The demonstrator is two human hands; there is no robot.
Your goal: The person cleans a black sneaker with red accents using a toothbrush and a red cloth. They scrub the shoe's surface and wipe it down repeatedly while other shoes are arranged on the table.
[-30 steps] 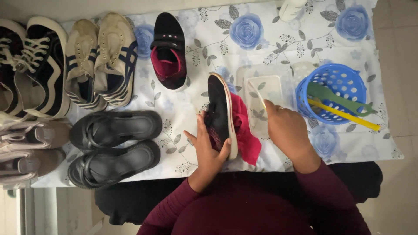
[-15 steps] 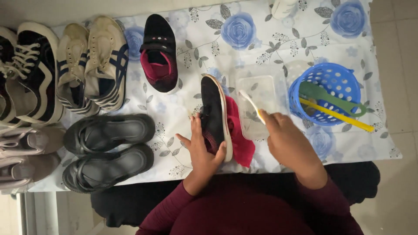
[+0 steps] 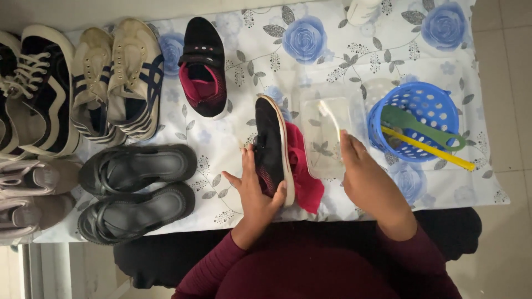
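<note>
Head view: seen from above, a person in a maroon sleeve works at a worktop (image 3: 343, 44) covered by a white cloth printed with blue roses.
Left hand (image 3: 256, 191): clasps the black shoe (image 3: 271, 147), which stands on its edge with the pale sole turned right.
Right hand (image 3: 368, 177): closed around a small pale brush (image 3: 331, 119); the bristle end points away from the body, over the clear tray (image 3: 327, 158).
Red cloth (image 3: 302, 171): lies just right of the held shoe, touching it, partly hidden beneath it.
Blue basket (image 3: 424, 102): perforated, round, right of the tray; holds a green brush (image 3: 421, 124) and a yellow stick (image 3: 429, 150) that juts over the rim.
Matching shoe (image 3: 204, 69): black with pink lining, lies flat, up and left of the held shoe.
Black sandals (image 3: 136, 191): a pair, left of the left hand.
Beige trainers (image 3: 116, 77): worn pair with dark stripes, above the sandals.
Left edge: a black-and-white laced trainer (image 3: 33, 91) and grey shoes (image 3: 30, 196), cut off by the frame.
White bottle (image 3: 363, 8): at the top edge, mostly out of view.
</note>
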